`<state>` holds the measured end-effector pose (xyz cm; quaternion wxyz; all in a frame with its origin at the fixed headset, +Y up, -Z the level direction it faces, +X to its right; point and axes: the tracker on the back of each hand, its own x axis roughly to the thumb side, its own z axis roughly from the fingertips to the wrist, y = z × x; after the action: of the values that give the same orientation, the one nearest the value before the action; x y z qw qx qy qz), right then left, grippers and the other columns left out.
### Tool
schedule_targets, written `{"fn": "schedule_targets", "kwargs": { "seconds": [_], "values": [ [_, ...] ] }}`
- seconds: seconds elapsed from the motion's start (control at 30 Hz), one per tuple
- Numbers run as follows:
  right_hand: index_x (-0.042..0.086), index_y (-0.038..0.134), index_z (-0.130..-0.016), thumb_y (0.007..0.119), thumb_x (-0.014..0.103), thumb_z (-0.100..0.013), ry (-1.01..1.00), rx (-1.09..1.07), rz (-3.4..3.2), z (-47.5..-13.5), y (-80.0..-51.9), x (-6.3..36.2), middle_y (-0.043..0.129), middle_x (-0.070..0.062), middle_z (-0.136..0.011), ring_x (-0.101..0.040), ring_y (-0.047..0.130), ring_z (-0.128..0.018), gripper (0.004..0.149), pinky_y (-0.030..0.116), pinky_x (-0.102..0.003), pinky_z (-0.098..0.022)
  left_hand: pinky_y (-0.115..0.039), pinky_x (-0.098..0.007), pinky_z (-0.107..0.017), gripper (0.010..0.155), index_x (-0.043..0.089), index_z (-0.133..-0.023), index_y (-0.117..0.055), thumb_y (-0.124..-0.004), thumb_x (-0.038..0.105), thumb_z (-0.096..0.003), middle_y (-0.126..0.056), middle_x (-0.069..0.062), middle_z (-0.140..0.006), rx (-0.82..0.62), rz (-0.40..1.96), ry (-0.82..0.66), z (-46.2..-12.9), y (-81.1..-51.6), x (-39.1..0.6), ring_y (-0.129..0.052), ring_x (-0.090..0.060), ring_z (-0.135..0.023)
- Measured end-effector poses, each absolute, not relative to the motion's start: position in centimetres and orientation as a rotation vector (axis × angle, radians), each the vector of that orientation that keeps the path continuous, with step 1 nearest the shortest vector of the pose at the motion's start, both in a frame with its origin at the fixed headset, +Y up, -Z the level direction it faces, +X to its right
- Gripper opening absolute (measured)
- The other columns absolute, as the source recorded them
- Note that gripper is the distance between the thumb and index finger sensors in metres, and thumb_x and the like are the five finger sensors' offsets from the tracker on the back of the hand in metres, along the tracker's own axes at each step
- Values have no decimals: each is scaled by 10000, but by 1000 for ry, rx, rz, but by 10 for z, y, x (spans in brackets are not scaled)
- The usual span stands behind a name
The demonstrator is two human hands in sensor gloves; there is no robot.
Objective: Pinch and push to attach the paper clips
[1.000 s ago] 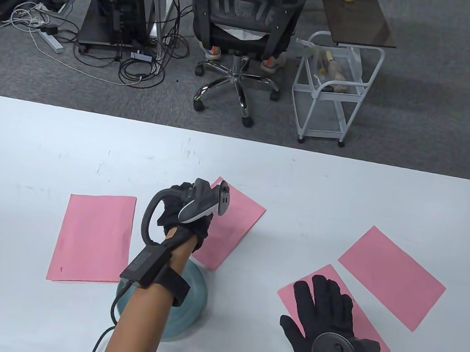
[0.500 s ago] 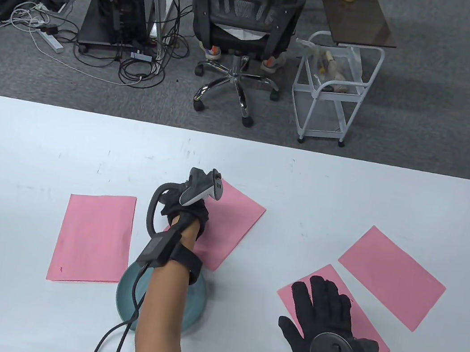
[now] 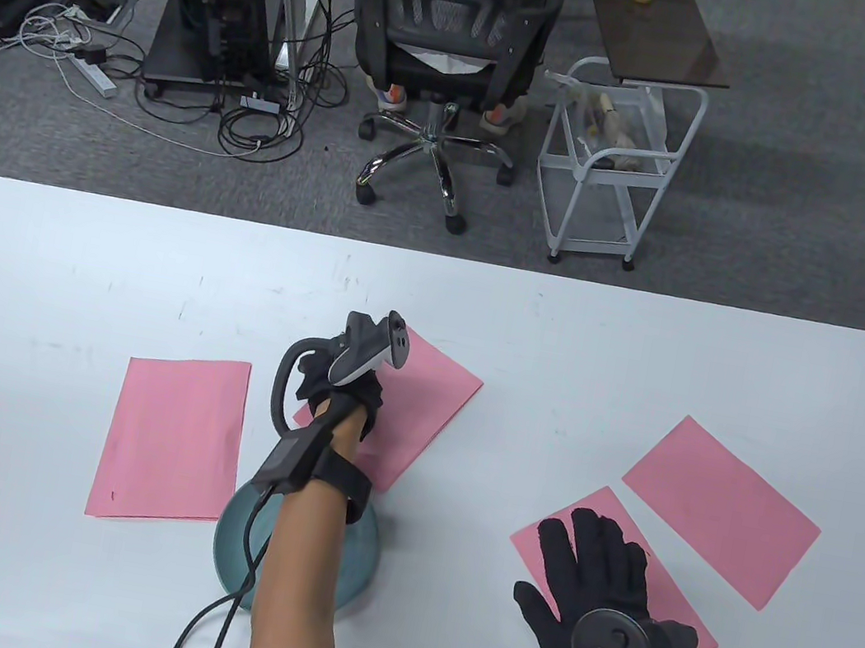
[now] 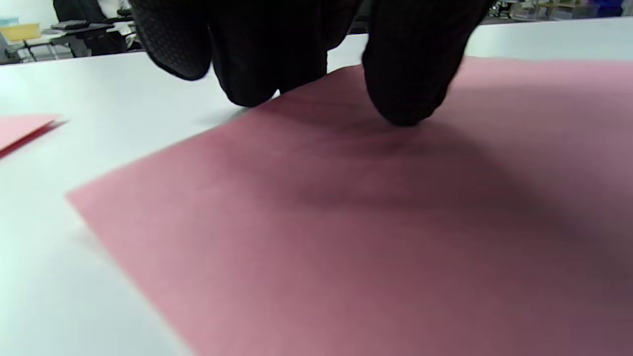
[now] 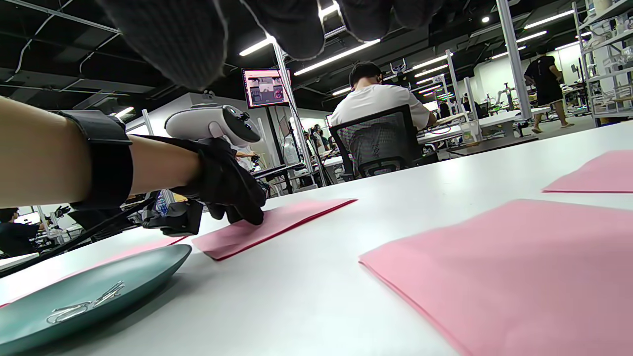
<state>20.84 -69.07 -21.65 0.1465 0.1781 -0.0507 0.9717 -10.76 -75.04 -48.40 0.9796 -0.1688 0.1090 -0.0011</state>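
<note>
Left fingers [image 4: 405,94] pressing pink paper [image 4: 346,222].

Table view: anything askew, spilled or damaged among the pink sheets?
Nothing spilled or damaged. The pink sheet under the left hand lies at an angle to the table edge, as do the two on the right. The paper clips sit inside the teal plate.

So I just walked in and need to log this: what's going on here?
A person in sensor gloves works at a white table with four pink papers. The left hand presses its fingertips on the middle paper; the right hand lies flat on another paper. Paper clips sit in a teal dish, none attached yet.
</note>
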Motion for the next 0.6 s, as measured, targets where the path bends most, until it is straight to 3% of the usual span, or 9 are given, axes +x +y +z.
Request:
{"fn": "schedule_targets", "kwargs": {
  "seconds": [0.17, 0.4, 0.6],
  "values": [
    [139, 457, -1183, 677, 507, -604, -145, 523, 2801, -216, -691, 207, 352, -257, -1207, -510, 333, -1066, 721, 239, -624, -735, -694, -551, -736, 800, 129, -1161, -529, -933, 348, -506, -812, -40, -1023, -325, 27, 240, -485, -750, -112, -859, -293, -919],
    [135, 467, -1181, 678, 506, -604, -143, 517, 2800, -216, -691, 208, 351, -258, -1206, -510, 335, -1066, 719, 238, -625, -734, -757, -504, -693, 639, 165, -1090, -671, -931, 271, -517, -919, 24, -879, -260, 64, 273, -485, -752, -119, -961, -225, -765],
    [133, 471, -1180, 678, 506, -604, -136, 521, 2804, -217, -691, 207, 356, -257, -1205, -512, 337, -1065, 717, 239, -625, -734, -778, -500, -671, 616, 153, -1075, -698, -934, 265, -517, -938, 18, -854, -261, 194, 282, -483, -750, -124, -985, -223, -727]
  ]
}}
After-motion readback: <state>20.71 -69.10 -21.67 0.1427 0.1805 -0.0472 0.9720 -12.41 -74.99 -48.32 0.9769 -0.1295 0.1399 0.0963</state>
